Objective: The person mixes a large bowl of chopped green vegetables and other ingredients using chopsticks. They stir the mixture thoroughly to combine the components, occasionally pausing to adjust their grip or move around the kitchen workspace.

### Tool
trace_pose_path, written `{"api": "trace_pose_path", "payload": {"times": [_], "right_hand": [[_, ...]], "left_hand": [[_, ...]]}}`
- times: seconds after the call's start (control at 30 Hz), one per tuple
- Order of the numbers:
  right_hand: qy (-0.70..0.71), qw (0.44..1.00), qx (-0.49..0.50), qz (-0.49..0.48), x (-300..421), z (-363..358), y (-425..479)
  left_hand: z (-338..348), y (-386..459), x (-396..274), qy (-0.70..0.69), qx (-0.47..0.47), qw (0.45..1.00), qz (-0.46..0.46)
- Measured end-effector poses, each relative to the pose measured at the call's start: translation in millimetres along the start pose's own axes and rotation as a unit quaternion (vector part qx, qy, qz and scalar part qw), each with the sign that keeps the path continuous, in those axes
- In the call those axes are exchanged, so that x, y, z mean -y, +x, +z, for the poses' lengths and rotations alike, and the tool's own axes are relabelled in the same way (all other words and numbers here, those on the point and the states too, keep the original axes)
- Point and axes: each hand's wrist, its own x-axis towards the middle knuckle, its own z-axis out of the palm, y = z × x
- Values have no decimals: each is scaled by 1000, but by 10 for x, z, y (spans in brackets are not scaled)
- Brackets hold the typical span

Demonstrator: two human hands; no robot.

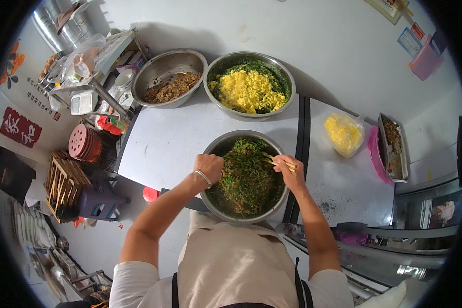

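Observation:
A stainless steel bowl (207, 197) at the table's front edge holds chopped greens mixed with brown minced filling (248, 179). My left hand (210, 168), a bracelet on its wrist, is closed at the bowl's left rim, its fingertips hidden. At the right rim, my right hand (291, 170) grips wooden chopsticks (272, 159), which reach into the greens. Behind stands a second steel bowl (290, 101) with chopped greens under yellow scrambled egg (250, 90). To its left, a third steel bowl (139, 79) is partly filled with brown crumbly filling (174, 88).
On the right of the white table (165, 144) lies a clear plastic bag of yellow food (344, 134). Beyond it are a pink plastic piece (376, 154) and a metal tray (402, 169). A cluttered metal rack (107, 94) and a stool (100, 202) with a wooden crate (65, 177) stand left.

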Motion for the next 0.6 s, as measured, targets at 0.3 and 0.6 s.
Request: {"api": "trace_pose_path", "payload": {"times": [0.3, 0.6], "right_hand": [[-90, 982, 118, -117, 428, -350, -9], [-102, 975, 137, -141, 813, -283, -81]], "left_hand": [[-165, -318, 244, -11, 0, 1000, 12], [-413, -337, 133, -1, 15, 999, 48]]}}
